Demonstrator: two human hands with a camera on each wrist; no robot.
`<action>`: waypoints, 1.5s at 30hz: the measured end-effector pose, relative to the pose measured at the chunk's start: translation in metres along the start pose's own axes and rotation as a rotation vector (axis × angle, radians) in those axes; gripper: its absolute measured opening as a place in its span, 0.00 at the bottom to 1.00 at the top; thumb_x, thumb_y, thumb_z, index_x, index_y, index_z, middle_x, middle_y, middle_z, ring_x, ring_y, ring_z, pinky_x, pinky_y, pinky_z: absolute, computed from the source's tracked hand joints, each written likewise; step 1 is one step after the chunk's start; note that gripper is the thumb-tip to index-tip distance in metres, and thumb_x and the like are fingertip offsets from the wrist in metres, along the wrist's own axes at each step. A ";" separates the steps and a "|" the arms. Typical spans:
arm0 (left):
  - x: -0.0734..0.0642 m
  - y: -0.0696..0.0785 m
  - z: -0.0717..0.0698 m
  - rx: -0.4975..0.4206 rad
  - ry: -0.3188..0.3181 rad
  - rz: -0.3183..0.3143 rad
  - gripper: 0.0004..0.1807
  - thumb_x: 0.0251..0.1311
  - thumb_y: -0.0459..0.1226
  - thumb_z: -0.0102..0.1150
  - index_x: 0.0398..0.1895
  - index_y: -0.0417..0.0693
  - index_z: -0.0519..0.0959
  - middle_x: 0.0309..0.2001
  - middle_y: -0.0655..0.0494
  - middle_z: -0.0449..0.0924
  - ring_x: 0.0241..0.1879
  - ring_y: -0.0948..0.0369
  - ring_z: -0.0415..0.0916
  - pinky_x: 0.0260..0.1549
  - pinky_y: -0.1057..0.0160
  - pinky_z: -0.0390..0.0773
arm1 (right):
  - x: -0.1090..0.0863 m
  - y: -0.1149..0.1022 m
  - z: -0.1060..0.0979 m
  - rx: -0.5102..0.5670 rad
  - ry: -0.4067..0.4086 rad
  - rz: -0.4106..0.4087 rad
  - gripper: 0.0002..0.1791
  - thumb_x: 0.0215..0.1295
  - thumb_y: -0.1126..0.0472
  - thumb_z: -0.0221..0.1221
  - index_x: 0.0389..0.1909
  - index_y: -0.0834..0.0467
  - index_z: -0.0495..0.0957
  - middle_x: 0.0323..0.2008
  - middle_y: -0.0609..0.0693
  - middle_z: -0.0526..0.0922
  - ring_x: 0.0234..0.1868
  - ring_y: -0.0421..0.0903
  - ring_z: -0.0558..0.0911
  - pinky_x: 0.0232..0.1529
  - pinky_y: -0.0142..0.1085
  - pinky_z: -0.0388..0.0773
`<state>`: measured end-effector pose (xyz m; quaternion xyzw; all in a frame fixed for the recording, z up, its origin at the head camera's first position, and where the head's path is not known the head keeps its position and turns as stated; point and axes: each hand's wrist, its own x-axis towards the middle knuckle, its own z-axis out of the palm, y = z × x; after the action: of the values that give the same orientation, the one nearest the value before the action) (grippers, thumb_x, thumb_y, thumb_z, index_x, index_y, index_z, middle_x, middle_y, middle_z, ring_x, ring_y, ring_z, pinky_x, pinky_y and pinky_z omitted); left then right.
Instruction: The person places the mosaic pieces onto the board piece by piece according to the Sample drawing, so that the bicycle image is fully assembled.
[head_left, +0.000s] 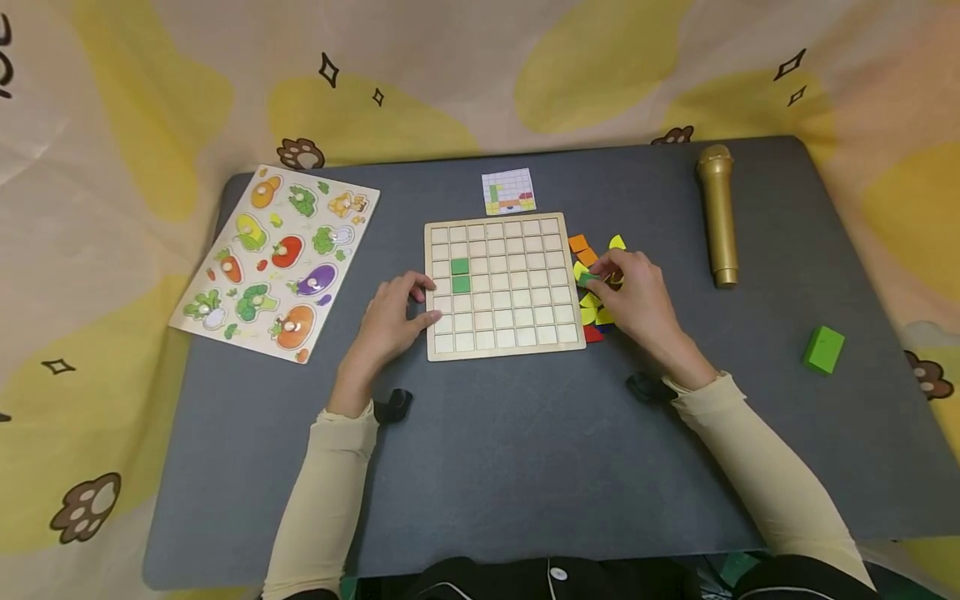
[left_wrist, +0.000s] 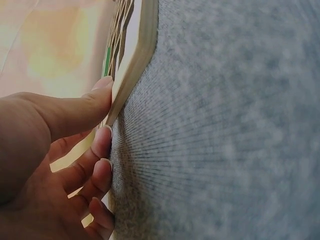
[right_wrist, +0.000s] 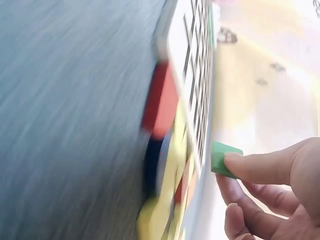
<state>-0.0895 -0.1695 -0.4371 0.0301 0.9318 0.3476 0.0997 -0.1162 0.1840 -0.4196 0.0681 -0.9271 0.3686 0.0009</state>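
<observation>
A wooden grid board (head_left: pixel 506 286) lies in the middle of the table, with two green square tiles (head_left: pixel 461 284) set one above the other in its left part. My left hand (head_left: pixel 390 315) rests at the board's left edge; in the left wrist view its thumb (left_wrist: pixel 82 112) touches the rim and the other fingers lie loosely bent below. Between thumb and fingers, my right hand (head_left: pixel 636 292) pinches a green tile (right_wrist: pixel 223 159), held over the pile at the board's right edge. That pile has yellow tiles (head_left: pixel 589 317), orange tiles (head_left: pixel 578 243) and a red tile (right_wrist: pixel 161 100).
A small pattern card (head_left: pixel 509 192) lies behind the grid board. On the left is a vegetable puzzle board (head_left: pixel 277 262). A gold microphone (head_left: pixel 718 217) and a green block (head_left: pixel 824 349) lie to the right. Patterned cloth (head_left: pixel 420 75) hangs behind the table.
</observation>
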 end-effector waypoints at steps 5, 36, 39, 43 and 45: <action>0.001 -0.003 0.000 0.003 0.001 -0.014 0.21 0.69 0.39 0.70 0.61 0.48 0.75 0.48 0.49 0.74 0.49 0.49 0.66 0.51 0.48 0.63 | 0.010 -0.028 0.023 0.064 -0.092 -0.061 0.04 0.69 0.67 0.68 0.42 0.63 0.84 0.39 0.59 0.85 0.45 0.57 0.76 0.46 0.45 0.70; 0.005 0.001 -0.003 -0.004 -0.021 -0.032 0.21 0.68 0.38 0.71 0.60 0.47 0.75 0.48 0.48 0.74 0.49 0.49 0.67 0.48 0.52 0.63 | 0.043 -0.098 0.104 0.008 -0.367 -0.168 0.03 0.66 0.62 0.73 0.35 0.57 0.89 0.33 0.50 0.86 0.41 0.48 0.78 0.44 0.39 0.74; 0.005 0.001 -0.003 -0.002 -0.025 -0.041 0.21 0.68 0.38 0.71 0.60 0.48 0.75 0.48 0.48 0.73 0.49 0.49 0.66 0.48 0.52 0.63 | 0.043 -0.098 0.106 -0.039 -0.357 -0.183 0.03 0.66 0.62 0.72 0.32 0.55 0.90 0.34 0.50 0.85 0.43 0.48 0.76 0.46 0.41 0.74; 0.005 0.001 -0.002 -0.002 -0.025 -0.040 0.21 0.68 0.38 0.71 0.60 0.48 0.75 0.48 0.48 0.73 0.48 0.49 0.66 0.48 0.52 0.62 | 0.041 -0.099 0.106 -0.071 -0.347 -0.189 0.04 0.66 0.63 0.72 0.30 0.54 0.89 0.34 0.49 0.84 0.43 0.49 0.76 0.45 0.42 0.75; 0.006 0.002 -0.002 -0.005 -0.026 -0.039 0.21 0.68 0.38 0.71 0.60 0.48 0.75 0.48 0.48 0.73 0.48 0.49 0.66 0.48 0.52 0.62 | 0.040 -0.098 0.105 -0.075 -0.344 -0.192 0.05 0.66 0.63 0.72 0.30 0.54 0.89 0.34 0.49 0.85 0.43 0.48 0.77 0.46 0.42 0.75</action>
<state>-0.0953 -0.1686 -0.4359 0.0160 0.9300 0.3477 0.1185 -0.1387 0.0365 -0.4264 0.2181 -0.9158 0.3151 -0.1198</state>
